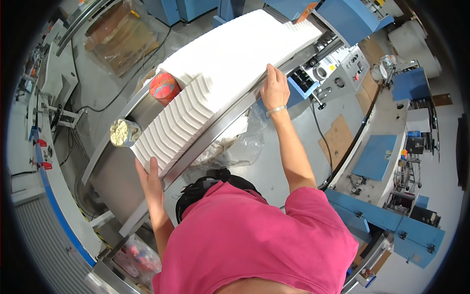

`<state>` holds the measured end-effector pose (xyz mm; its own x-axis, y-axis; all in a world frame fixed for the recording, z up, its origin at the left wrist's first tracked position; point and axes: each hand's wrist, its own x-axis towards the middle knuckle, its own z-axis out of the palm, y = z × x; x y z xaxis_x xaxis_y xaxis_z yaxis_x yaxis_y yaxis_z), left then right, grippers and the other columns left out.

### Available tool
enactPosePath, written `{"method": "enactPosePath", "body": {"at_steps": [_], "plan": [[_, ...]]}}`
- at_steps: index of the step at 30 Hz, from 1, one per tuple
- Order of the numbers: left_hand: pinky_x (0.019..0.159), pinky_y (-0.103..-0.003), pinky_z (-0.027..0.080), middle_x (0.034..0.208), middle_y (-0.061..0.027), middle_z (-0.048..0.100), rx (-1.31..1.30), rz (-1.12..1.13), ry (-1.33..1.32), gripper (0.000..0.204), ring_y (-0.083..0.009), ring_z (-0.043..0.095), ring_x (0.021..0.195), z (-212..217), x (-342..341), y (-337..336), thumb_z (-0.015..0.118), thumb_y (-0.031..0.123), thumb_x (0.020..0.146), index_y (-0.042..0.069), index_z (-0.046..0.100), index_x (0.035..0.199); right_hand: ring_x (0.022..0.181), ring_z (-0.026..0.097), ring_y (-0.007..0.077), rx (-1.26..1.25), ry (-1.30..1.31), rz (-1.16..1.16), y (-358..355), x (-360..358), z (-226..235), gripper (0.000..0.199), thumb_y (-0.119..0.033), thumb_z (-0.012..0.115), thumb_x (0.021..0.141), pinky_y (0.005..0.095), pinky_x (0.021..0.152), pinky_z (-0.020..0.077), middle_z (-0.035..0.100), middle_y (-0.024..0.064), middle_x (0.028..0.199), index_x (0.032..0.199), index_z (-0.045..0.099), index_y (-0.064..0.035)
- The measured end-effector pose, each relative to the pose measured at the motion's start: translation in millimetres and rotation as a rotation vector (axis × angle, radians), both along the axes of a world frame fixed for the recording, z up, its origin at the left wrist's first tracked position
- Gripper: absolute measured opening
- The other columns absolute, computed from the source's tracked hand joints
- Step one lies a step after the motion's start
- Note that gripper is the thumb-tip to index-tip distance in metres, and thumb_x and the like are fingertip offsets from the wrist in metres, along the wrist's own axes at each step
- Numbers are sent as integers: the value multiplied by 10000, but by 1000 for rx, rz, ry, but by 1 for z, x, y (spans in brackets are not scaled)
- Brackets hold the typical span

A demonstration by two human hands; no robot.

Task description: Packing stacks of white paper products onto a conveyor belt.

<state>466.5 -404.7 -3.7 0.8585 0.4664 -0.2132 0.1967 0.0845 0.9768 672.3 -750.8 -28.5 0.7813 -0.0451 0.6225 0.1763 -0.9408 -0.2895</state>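
A long stack of white folded tissue sheets lies in a curved metal trough that runs from the lower left up to the upper right. My left hand lies flat, fingers apart, against the near end face of the stack. My right hand, with a silver bracelet on its wrist, reaches further along. Its fingertips are tucked into the stack's right edge by the trough rail. The near sheets fan out in steps.
A red round tin and a jar with a gold lid stand at the stack's left side. A clear bag of white scraps hangs below the trough. A grey control panel, blue machine housings and cables surround it.
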Motion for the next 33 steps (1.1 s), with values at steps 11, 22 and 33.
{"method": "enactPosePath", "body": {"at_steps": [11,22,33], "plan": [[1087,-342,231,1428,-94,363,-282,94,88,640,-215,357,1293,2,7,13,558,260,947,20,234,1444,888,606,384,324,249,-23,4,26,24,246,-211,517,830,452,802,482,630,179,1015,993,623,-59],[977,-353,380,1275,-117,505,-216,-17,38,617,-204,479,1152,-13,14,8,593,367,909,-1,360,1346,516,578,119,464,692,164,-26,44,34,663,-523,644,804,273,489,456,574,76,676,1065,603,85],[1015,-379,356,1377,-142,406,-385,-63,212,807,-242,409,1249,-13,9,23,647,425,858,40,213,1418,504,567,122,425,1252,264,-44,63,41,1029,-570,676,760,229,376,393,636,124,804,1373,263,145]]}}
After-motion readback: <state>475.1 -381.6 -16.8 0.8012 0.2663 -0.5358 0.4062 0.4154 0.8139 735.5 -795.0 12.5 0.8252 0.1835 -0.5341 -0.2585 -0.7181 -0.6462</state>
